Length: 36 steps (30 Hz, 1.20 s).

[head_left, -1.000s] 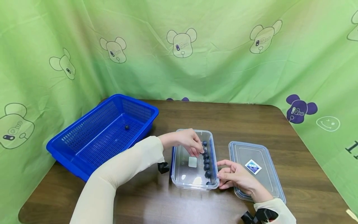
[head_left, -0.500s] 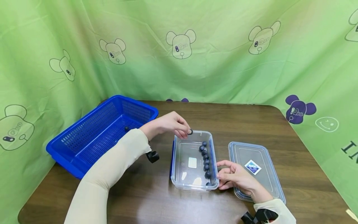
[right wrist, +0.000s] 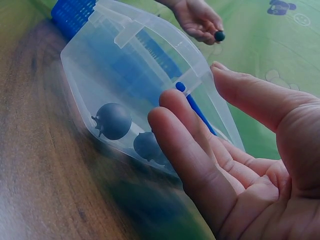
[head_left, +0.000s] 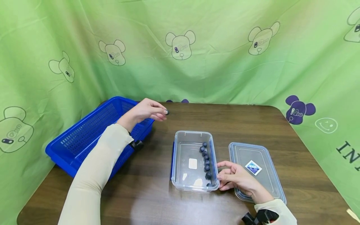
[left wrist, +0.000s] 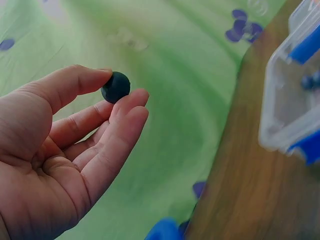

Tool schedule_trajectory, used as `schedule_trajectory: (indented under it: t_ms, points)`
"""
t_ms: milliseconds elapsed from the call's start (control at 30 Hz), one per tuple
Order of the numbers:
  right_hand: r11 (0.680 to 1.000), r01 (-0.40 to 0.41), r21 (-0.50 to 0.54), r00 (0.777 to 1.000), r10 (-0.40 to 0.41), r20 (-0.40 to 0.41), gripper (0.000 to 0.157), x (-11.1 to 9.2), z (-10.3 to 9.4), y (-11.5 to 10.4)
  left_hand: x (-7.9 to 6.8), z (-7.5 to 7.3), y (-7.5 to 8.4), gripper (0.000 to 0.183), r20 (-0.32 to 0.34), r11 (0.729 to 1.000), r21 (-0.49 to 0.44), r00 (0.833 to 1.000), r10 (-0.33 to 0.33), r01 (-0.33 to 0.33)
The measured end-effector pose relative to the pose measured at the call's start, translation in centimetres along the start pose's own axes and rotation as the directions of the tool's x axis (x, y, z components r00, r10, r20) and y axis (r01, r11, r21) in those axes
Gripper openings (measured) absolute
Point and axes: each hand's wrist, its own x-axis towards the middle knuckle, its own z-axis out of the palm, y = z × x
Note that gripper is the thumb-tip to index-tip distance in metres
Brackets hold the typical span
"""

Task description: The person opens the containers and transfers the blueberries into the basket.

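My left hand (head_left: 147, 111) is raised by the right rim of the blue plastic basket (head_left: 84, 134). Between its thumb and fingers it pinches a dark round blueberry (left wrist: 116, 87). A clear plastic food container (head_left: 187, 178) stands uncovered in the middle of the table. Several blueberries (head_left: 207, 168) lie in an uneven line along its right wall. At the lower right side of that container rests my right hand (head_left: 239, 178), its relaxed fingers (right wrist: 175, 145) right against the outer wall, grasping nothing.
The container's clear lid (head_left: 265, 165), with a blue-and-white sticker, lies flat to the right, partly under my right hand. A green printed curtain (head_left: 213, 75) closes off the back and sides of the brown wooden table (head_left: 157, 200).
My left hand has lifted a blueberry out of the container and carried it left and back toward the basket. The berry in the basket is now hidden behind my arm. My right hand stays put.
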Motion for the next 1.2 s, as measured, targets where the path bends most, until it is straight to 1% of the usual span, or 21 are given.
schedule_trajectory:
  t_ms: [200,300,467,633,733,833,900,933,1067,1133,1200]
  points:
    - [1.0,0.0,0.008,1.0,0.0,0.002,0.03,-0.1,0.0,-0.1,-0.7,-3.6,-0.4,0.018,-0.115,0.997,-0.083,0.993,-0.01,0.001]
    - [1.0,-0.004,0.009,1.0,0.004,-0.001,0.03,-0.1,0.0,-0.1,-1.0,-5.4,-1.0,0.016,-0.154,0.993,-0.118,0.988,-0.024,0.006]
    - [1.0,-0.012,0.009,1.0,0.012,-0.003,0.029,-0.2,0.0,-0.2,-1.8,-8.0,-2.3,0.01,-0.209,0.991,-0.128,0.976,-0.067,0.041]
    - [1.0,-0.01,0.009,1.0,0.01,0.003,0.029,-0.2,0.1,-0.4,-2.5,-10.0,-3.6,0.009,-0.255,0.987,-0.137,0.96,-0.115,0.082]
    - [1.0,-0.011,0.011,1.0,0.011,0.004,0.029,-0.3,0.1,-0.5,-2.8,-10.9,-4.6,0.012,-0.275,0.98,-0.168,0.95,-0.147,0.104]
    - [1.0,-0.011,0.012,1.0,0.011,0.004,0.029,-0.3,0.2,-0.6,-3.0,-11.7,-5.6,0.012,-0.301,0.974,-0.175,0.934,-0.194,0.146]
    - [1.0,-0.012,0.012,1.0,0.012,0.005,0.029,-0.3,0.1,-0.6,-3.2,-12.1,-6.2,0.005,-0.318,0.971,-0.155,0.921,-0.224,0.183]
    - [1.0,-0.012,0.012,1.0,0.012,0.005,0.029,-0.3,0.1,-0.6,-3.3,-12.2,-6.5,0.004,-0.326,0.968,-0.146,0.914,-0.241,0.203]
    - [1.0,-0.009,0.011,1.0,0.009,0.005,0.029,-0.3,0.1,-0.6,-3.5,-12.6,-7.7,0.017,-0.335,0.956,-0.105,0.895,-0.295,0.275]
    - [1.0,-0.01,0.009,1.0,0.01,0.002,0.03,-0.3,0.1,-0.5,-3.6,-12.7,-8.2,0.016,-0.337,0.95,-0.084,0.889,-0.31,0.3]
    - [1.0,-0.009,0.009,1.0,0.009,-0.001,0.029,-0.4,0.1,-0.5,-3.8,-12.9,-8.8,0.018,-0.338,0.946,-0.038,0.887,-0.314,0.321]
